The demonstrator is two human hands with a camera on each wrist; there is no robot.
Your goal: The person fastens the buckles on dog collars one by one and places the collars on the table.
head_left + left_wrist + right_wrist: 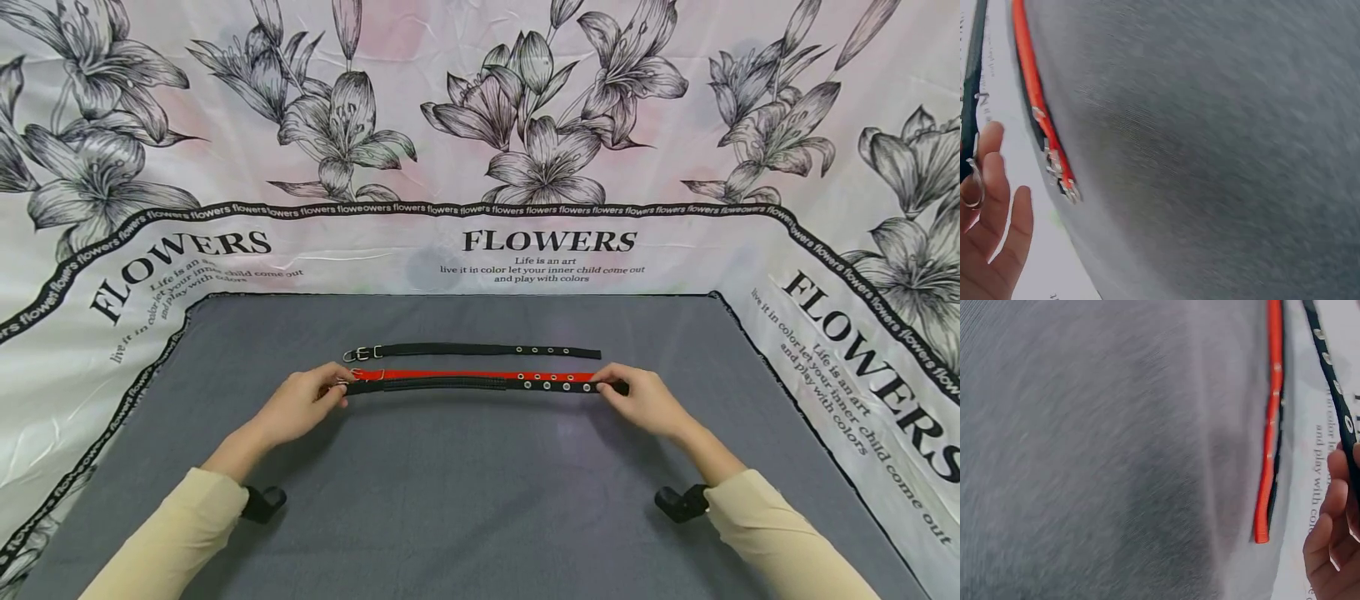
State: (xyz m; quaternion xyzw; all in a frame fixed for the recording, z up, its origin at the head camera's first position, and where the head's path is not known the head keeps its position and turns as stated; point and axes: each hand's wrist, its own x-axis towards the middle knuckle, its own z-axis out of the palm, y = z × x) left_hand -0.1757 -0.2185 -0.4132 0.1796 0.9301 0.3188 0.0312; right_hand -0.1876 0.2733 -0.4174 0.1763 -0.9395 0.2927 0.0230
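A black collar with metal eyelets [442, 383] stretches sideways between the two hands, held above the table. My left hand [300, 404] pinches its buckle end; in the left wrist view a metal ring hangs by the fingers of that left hand [991, 231]. At the eyelet end, my right hand [645, 400] pinches the strap between thumb and fingers. Just behind it a red collar [555, 377] lies on the cloth, partly covered by the held one in the head view. Farther back, a second black collar [450, 349] lies parallel, its buckle to the left.
Grey cloth [480, 500] covers the table. White fabric printed with flowers and lettering [547, 242] rises along the back and both sides. A black wrist device [262, 504] sits at the left cuff, another black device [681, 503] at the right cuff.
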